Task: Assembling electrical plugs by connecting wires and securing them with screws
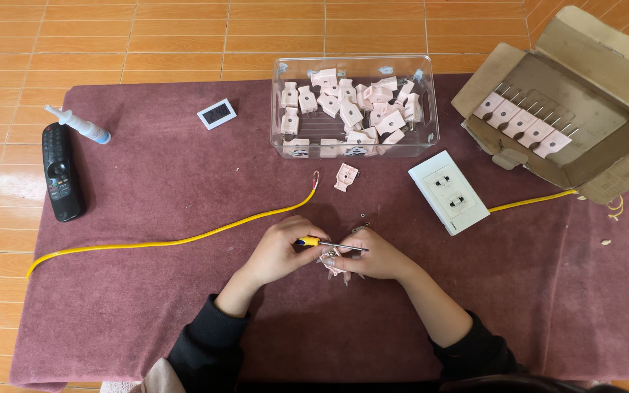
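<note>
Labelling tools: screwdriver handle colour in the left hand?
Yellow with a dark band; the screwdriver sits in the left hand. Shows best in the head view.

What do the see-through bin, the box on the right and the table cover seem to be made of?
The bin looks like clear hard plastic: glossy walls, and the pink plugs show through. The box appears to be brown corrugated cardboard, matte, with folded flaps. The table cover seems a maroon fabric, perhaps felt or velvet: dull, slightly fuzzy, hanging softly over the edge.
</note>
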